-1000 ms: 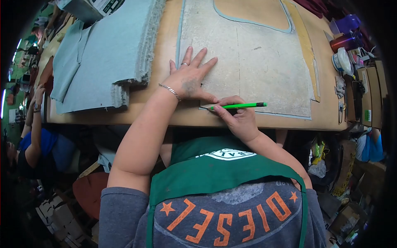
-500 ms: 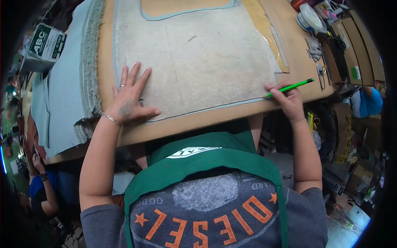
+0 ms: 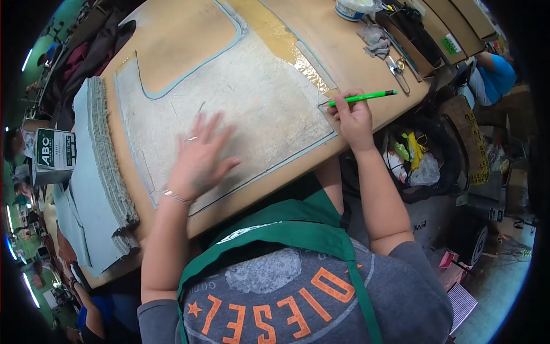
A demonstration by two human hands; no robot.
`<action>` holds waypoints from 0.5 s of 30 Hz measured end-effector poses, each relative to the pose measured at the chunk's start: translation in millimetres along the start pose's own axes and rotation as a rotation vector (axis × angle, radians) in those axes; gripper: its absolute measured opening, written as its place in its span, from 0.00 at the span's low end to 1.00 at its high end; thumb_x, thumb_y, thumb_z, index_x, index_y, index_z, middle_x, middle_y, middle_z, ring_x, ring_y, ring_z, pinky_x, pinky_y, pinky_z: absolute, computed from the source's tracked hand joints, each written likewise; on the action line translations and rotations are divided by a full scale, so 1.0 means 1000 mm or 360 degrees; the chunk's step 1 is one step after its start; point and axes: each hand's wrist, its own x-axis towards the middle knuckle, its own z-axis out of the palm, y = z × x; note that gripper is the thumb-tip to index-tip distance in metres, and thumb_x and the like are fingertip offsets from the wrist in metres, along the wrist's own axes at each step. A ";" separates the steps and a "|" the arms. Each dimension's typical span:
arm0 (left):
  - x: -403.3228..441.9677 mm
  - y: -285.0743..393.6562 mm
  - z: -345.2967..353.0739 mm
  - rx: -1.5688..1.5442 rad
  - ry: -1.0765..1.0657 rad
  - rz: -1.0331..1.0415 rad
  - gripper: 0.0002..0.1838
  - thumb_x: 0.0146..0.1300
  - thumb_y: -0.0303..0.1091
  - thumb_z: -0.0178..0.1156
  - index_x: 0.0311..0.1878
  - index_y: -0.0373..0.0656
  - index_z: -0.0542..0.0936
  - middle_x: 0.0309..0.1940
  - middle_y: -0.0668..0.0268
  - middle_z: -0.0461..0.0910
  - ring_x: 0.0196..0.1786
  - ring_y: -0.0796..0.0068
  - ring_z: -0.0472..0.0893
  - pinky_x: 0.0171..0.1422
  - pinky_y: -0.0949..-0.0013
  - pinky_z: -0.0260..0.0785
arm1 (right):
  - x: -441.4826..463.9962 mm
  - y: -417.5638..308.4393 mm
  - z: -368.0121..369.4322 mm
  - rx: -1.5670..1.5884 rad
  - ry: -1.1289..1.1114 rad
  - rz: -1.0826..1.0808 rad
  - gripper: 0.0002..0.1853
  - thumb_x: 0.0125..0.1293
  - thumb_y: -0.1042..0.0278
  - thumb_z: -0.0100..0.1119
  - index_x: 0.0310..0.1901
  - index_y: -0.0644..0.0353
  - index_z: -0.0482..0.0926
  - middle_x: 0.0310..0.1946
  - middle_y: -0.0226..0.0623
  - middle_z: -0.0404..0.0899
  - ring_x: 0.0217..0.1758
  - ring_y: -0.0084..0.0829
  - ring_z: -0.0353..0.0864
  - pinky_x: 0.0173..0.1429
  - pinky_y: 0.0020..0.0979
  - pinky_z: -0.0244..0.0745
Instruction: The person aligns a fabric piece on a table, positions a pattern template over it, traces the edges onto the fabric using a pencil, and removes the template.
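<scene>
A worn, whitish flat pattern sheet (image 3: 269, 92) with a wide cut-out lies on the tan table (image 3: 183, 43), and a light blue margin shows along its edges. My right hand (image 3: 355, 120) pinches a green pencil (image 3: 369, 97), its tip at the sheet's right edge, near the corner. Over the sheet's left part is my left hand (image 3: 203, 155), fingers spread and slightly smeared by motion; it holds nothing. I cannot tell whether it touches the sheet. Shiny yellow tape (image 3: 286, 49) covers the sheet's upper right strip.
Left of the sheet lies a thick stack of light blue fabric (image 3: 94, 166), beside an ABC box (image 3: 54, 152). Scissors (image 3: 398, 74), a plastic tub (image 3: 352, 8) and cardboard boxes (image 3: 438, 28) sit at the right. An open bag (image 3: 421, 155) stands below the table's right edge. Other people are at both sides.
My view has turned, so the table appears tilted. The pencil tip has moved from the sheet's lower edge up to its right side. My left hand has shifted inward from the left edge.
</scene>
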 end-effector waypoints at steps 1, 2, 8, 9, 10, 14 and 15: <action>0.017 0.017 0.003 -0.0053 0.0096 0.0171 0.27 0.56 0.47 0.56 0.60 0.53 0.66 0.66 0.66 0.52 0.69 0.55 0.47 0.62 0.35 0.46 | -0.001 0.002 0.002 -0.0095 0.0004 -0.0038 0.06 0.65 0.68 0.50 0.36 0.58 0.65 0.28 0.30 0.74 0.29 0.16 0.72 0.33 0.16 0.68; 0.033 0.032 0.011 -0.0071 0.0163 0.0297 0.25 0.57 0.45 0.55 0.58 0.53 0.67 0.65 0.66 0.55 0.69 0.56 0.49 0.62 0.36 0.48 | -0.003 0.001 0.004 -0.0040 0.0013 -0.0052 0.07 0.64 0.68 0.50 0.37 0.60 0.65 0.28 0.30 0.73 0.30 0.17 0.73 0.34 0.17 0.69; 0.085 0.077 0.049 -0.0231 0.0428 0.0755 0.19 0.58 0.40 0.51 0.54 0.54 0.70 0.56 0.69 0.66 0.64 0.62 0.60 0.59 0.40 0.54 | -0.001 0.004 0.006 -0.0367 -0.0002 -0.0310 0.09 0.61 0.66 0.55 0.34 0.62 0.70 0.22 0.34 0.72 0.25 0.23 0.73 0.31 0.23 0.68; 0.086 0.078 0.051 -0.0270 0.0491 0.0767 0.18 0.58 0.40 0.51 0.54 0.55 0.70 0.55 0.69 0.67 0.63 0.62 0.61 0.58 0.40 0.54 | -0.003 0.001 0.007 -0.0469 -0.0025 -0.0355 0.09 0.61 0.66 0.56 0.34 0.63 0.70 0.22 0.35 0.72 0.24 0.25 0.73 0.31 0.24 0.68; 0.086 0.078 0.052 -0.0242 0.0488 0.0745 0.18 0.58 0.40 0.51 0.54 0.55 0.70 0.55 0.69 0.67 0.63 0.62 0.61 0.58 0.40 0.54 | -0.005 -0.004 0.007 -0.0562 -0.0047 -0.0330 0.08 0.61 0.67 0.55 0.33 0.63 0.71 0.23 0.37 0.72 0.24 0.28 0.73 0.31 0.26 0.68; 0.084 0.079 0.048 -0.0236 0.0464 0.0680 0.18 0.58 0.39 0.51 0.53 0.58 0.71 0.55 0.71 0.66 0.62 0.62 0.61 0.58 0.39 0.54 | -0.017 -0.011 0.000 -0.0651 -0.0086 -0.0554 0.06 0.60 0.70 0.55 0.33 0.63 0.71 0.24 0.39 0.72 0.26 0.31 0.74 0.31 0.29 0.68; 0.086 0.078 0.048 -0.0252 0.0463 0.0677 0.18 0.58 0.39 0.51 0.53 0.59 0.71 0.55 0.71 0.66 0.62 0.62 0.61 0.57 0.39 0.54 | -0.028 -0.015 -0.006 -0.0604 -0.0104 -0.0461 0.05 0.60 0.71 0.55 0.32 0.63 0.71 0.24 0.39 0.72 0.26 0.33 0.74 0.31 0.29 0.68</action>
